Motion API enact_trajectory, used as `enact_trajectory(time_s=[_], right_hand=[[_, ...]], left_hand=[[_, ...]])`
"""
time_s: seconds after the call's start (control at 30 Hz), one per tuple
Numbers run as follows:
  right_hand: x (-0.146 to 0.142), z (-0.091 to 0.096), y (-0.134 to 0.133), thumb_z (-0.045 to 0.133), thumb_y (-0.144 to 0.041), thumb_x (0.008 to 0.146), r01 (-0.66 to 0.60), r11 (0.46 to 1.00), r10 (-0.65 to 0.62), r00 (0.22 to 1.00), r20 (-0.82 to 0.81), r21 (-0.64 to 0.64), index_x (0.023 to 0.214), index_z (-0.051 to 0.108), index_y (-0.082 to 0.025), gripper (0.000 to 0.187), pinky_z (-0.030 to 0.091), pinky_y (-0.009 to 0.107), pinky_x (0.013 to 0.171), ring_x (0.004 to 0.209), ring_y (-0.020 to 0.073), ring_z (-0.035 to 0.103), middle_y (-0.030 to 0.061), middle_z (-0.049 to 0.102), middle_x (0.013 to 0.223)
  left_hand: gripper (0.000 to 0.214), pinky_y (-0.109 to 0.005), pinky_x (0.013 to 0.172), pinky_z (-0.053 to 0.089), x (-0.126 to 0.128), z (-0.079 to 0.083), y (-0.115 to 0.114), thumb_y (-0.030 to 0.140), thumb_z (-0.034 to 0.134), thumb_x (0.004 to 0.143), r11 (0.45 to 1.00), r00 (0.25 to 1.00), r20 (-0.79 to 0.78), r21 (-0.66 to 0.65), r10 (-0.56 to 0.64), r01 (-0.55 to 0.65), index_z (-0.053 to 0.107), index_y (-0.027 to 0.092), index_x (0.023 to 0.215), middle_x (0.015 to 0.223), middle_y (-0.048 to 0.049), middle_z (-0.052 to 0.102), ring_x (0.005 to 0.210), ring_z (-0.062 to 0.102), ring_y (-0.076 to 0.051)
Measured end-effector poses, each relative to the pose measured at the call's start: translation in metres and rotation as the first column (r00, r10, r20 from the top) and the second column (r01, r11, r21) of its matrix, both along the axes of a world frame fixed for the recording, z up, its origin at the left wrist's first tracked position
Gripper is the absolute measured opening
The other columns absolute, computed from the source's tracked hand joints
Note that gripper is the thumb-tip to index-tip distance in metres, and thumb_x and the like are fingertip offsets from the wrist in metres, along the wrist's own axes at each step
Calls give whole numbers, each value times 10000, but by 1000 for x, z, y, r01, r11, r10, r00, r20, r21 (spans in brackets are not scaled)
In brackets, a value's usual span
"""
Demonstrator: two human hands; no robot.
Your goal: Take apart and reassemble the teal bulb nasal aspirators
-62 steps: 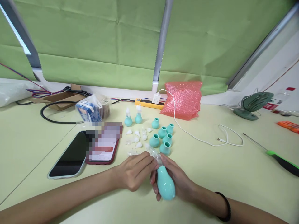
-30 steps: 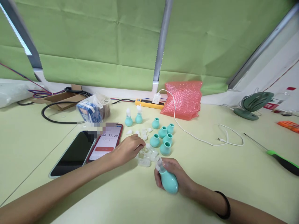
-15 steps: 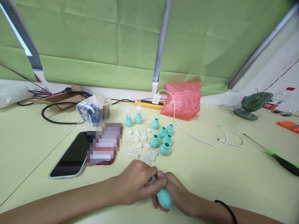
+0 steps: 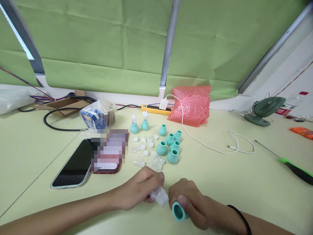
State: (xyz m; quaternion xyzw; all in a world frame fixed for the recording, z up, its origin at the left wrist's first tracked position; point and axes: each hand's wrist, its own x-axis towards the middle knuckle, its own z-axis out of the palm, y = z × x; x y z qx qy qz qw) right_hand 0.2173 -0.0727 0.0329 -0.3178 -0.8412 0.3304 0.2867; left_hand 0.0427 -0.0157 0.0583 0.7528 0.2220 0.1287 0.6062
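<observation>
My left hand [image 4: 144, 186] is closed around a translucent plastic tube [image 4: 160, 196], its wider end pointing right. Close beside it, my right hand [image 4: 189, 199] grips a teal rubber bulb [image 4: 179, 212] with its round opening facing me; the fingers cover part of it. Tube and bulb are apart. Beyond the hands stand several more teal bulbs [image 4: 173, 156] with open mouths. Farther back, two teal bulbs [image 4: 134, 127] carry white tips. Small white pieces [image 4: 145, 152] and clear tubes [image 4: 157, 160] lie scattered left of the open bulbs.
Two phones, one dark-screened [image 4: 73, 166] and one red-cased [image 4: 110, 156], lie at left. A pink bubble-wrap bag [image 4: 190, 106] and a yellow power strip [image 4: 156, 110] sit at the back. To the right are a white cable [image 4: 217, 150], a screwdriver [image 4: 293, 169] and a green fan [image 4: 266, 109].
My hands have moved apart. The teal bulb has come away from the tube and turned so its mouth faces me, while the tube stays in my left hand.
</observation>
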Motion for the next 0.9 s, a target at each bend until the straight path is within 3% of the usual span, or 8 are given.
enact_trajectory(time_s=[0.1,0.2,0.33,0.4,0.47,0.6,0.73,0.9], right_hand=[[9,8,8,227,-471,832,87,996,-81,979,-188,22,695,474,-198,393,347,298,528,521,158,420,38,459,573],[23,11,22,400,-467,770,328,944,-279,842,-462,29,727,464,-198,279,348,304,492,511,165,436,34,472,587],[48,8,53,416,-388,772,653,757,-500,606,-619,28,775,427,-206,183,395,316,547,556,163,495,25,497,669],[63,2,68,362,-388,802,779,623,-625,552,-551,73,812,440,-200,204,407,332,647,689,182,522,50,518,780],[75,-6,79,372,-403,801,815,547,-722,575,-383,191,838,472,-191,236,393,330,712,821,200,501,68,512,864],[89,-23,91,484,-417,746,768,600,-741,639,-206,223,781,549,-182,246,403,302,658,795,195,503,63,527,849],[89,-32,94,454,-421,775,735,647,-736,671,-88,202,806,567,-173,274,414,271,569,705,172,522,58,566,813],[88,-33,93,469,-432,767,745,621,-762,647,-37,243,845,565,-172,287,411,283,583,675,167,507,67,571,838]], left_hand=[[388,-173,426,245,0,-4,3,385,326,850,933,993,-95,357,72,-33,362,149,544,482,59,286,455,288,-63],[292,-175,428,293,2,-20,3,424,422,809,788,970,-204,615,130,24,466,149,723,512,50,407,466,394,-88],[225,-249,480,421,6,-43,5,317,358,854,469,941,-254,874,225,125,491,136,874,654,-33,557,560,543,-170],[197,-293,501,459,6,-50,8,204,313,865,369,926,-268,916,266,158,477,146,958,756,-62,567,633,571,-198],[252,-322,490,475,6,-53,11,131,297,853,311,908,-286,932,306,189,423,153,1071,845,-88,549,690,574,-219],[347,-343,494,491,5,-50,13,99,329,830,270,882,-301,940,362,210,330,143,1174,990,-140,490,830,548,-264],[309,-296,487,479,4,-44,13,10,330,768,283,862,-335,930,381,236,439,142,1025,989,-132,481,819,540,-239],[227,-253,443,436,3,-44,13,23,349,759,165,910,-253,964,329,208,483,146,894,844,-89,513,698,536,-204]])
